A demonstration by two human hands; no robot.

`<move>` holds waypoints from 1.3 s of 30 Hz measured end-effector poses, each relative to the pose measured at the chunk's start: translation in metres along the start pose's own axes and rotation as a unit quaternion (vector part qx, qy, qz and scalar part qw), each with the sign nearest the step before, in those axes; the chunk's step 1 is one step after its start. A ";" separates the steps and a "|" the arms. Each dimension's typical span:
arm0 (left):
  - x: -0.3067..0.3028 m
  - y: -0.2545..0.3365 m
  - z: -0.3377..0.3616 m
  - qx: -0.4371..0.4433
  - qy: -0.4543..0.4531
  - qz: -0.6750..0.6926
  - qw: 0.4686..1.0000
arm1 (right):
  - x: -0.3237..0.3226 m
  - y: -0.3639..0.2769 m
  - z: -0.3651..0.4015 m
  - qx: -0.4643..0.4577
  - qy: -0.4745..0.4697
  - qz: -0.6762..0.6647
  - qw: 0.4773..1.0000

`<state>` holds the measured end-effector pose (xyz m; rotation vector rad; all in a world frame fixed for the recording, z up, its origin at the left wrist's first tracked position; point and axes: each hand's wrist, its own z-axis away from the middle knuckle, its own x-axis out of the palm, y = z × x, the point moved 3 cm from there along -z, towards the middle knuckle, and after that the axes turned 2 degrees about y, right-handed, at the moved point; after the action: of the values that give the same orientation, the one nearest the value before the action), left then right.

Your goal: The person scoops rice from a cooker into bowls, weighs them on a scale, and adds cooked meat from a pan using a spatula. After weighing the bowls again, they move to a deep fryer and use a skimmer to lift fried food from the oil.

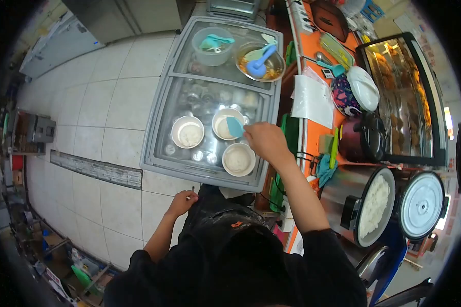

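Three white bowls with white rice stand on a glass-topped freezer: one at the left (188, 132), one in the upper middle (221, 116) and one nearer the front (238, 159). My right hand (265, 142) is closed round the handle of a light blue paddle (235, 127), whose blade is over the right part of the upper middle bowl. Down at my side, beside my dark clothing, my left hand (183, 202) has curled fingers; something small and dark shows at its fingertips, too small to name.
Behind the bowls on the freezer (156, 115) are a clear tub (212, 55) with turquoise items and a metal bowl (281, 74) with a blue ladle. To the right stand a large rice pot (336, 197), its lid (421, 205), a dark red cooker (354, 137) and a food display case (402, 97).
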<state>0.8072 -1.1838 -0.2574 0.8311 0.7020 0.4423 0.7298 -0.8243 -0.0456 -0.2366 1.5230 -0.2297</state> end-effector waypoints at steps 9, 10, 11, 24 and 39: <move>-0.078 0.010 -0.020 0.032 0.248 0.045 0.967 | 0.044 0.004 -0.084 0.010 -0.093 0.107 0.990; -0.087 0.016 -0.027 0.117 0.314 0.000 0.942 | 0.056 0.012 -0.088 0.017 -0.097 0.127 0.987; -0.091 0.018 -0.035 0.124 0.352 -0.001 0.928 | 0.068 0.020 -0.086 0.027 -0.103 0.144 0.984; 0.035 0.141 -0.172 -0.113 0.097 0.427 0.892 | 0.075 -0.007 -0.085 -0.027 -0.128 0.110 0.985; 0.042 0.144 -0.215 -0.050 0.184 0.379 0.906 | 0.093 0.032 -0.080 0.009 -0.117 0.164 0.979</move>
<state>0.6694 -0.9603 -0.2616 0.9159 0.6729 1.3566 0.6535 -0.8220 -0.1462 0.0057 1.3018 0.0459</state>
